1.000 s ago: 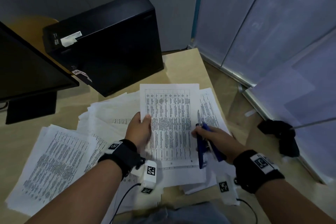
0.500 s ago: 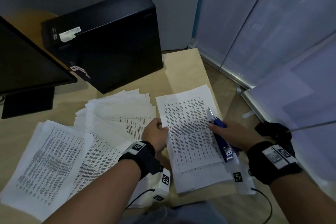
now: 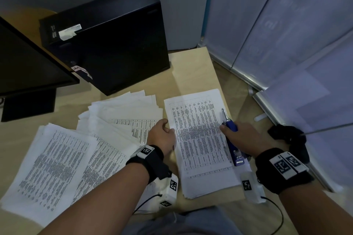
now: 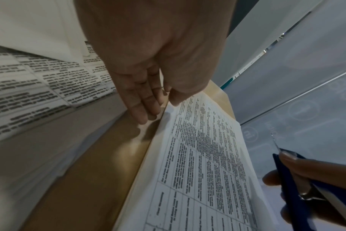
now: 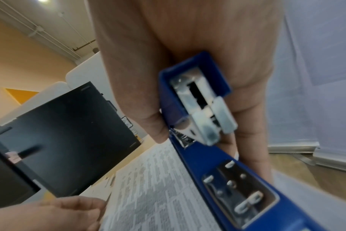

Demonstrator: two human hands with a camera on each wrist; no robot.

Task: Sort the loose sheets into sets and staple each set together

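Observation:
A set of printed sheets (image 3: 198,139) lies on a pile at the table's right edge. My left hand (image 3: 162,135) holds its left edge. In the left wrist view the thumb (image 4: 176,100) sits on top of the sheets (image 4: 198,164), and the straight fingers (image 4: 144,109) lie beside and below the edge. My right hand (image 3: 242,137) grips a blue stapler (image 3: 232,147) over the set's right edge, metal nose pointing away from me. The right wrist view shows the stapler (image 5: 207,164) with its jaws apart, above the sheets (image 5: 152,187).
Loose sheets (image 3: 124,112) fan out left of the set, and another printed pile (image 3: 47,168) lies at the far left. A black computer case (image 3: 114,40) and a monitor (image 3: 28,63) stand behind. The table's right edge (image 3: 215,74) is close; a black cloth (image 3: 286,135) lies on the floor.
The set was held up in front of me; it has come down to the right onto the pile. Both hands moved right with it, and the stapler now lies along its right edge.

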